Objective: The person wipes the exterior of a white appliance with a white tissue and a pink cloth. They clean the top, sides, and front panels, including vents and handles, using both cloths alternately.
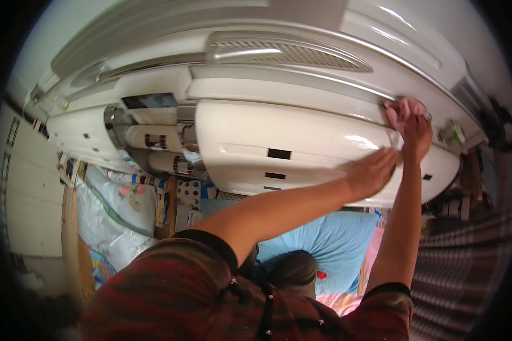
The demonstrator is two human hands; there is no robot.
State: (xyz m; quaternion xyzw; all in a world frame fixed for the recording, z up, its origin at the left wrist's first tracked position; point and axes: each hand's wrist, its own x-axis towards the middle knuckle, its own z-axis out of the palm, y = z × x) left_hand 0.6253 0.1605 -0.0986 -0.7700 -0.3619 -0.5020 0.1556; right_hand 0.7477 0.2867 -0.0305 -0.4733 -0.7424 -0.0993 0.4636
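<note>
My right hand [417,134] is closed around a crumpled pink cloth [403,108]. The cloth lies against the ledge at the right part of a glossy white furniture unit [256,87]. Lower and to the left, my left hand [373,172] has its fingers extended towards the cloth. It is over a long cream-white front panel [247,123] with black rectangular marks; whether it touches the panel I cannot tell. Higher up, the unit carries a silver-framed mesh inset [290,53] and silver trim.
Below the unit lie a blue pillow [341,238] and, at left, a pale flowered pillow [132,198]. Open niches with cream cylindrical parts [153,136] sit left of the panel. A striped curtain [465,264] hangs at right, near a small green-and-white object [456,132].
</note>
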